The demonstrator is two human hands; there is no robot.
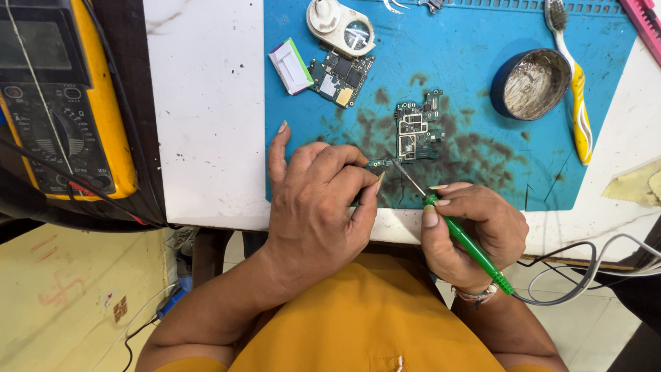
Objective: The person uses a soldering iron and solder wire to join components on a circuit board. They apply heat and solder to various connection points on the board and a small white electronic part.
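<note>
A yellow multimeter sits at the far left of the frame. On the blue mat lie a round tin, a yellow toothbrush at upper right, and a white magnifier at top centre.

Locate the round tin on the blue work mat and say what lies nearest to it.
In the head view, the round tin sits at the upper right of the blue mat, right beside the yellow-handled toothbrush and to the right of the green circuit board.

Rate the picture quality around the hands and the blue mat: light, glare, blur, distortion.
Head view: even, bright light with soft shadows under the left hand and right hand; mild glare on the white table; green soldering iron and circuit board sharp; wide-angle bending at the edges.
</note>
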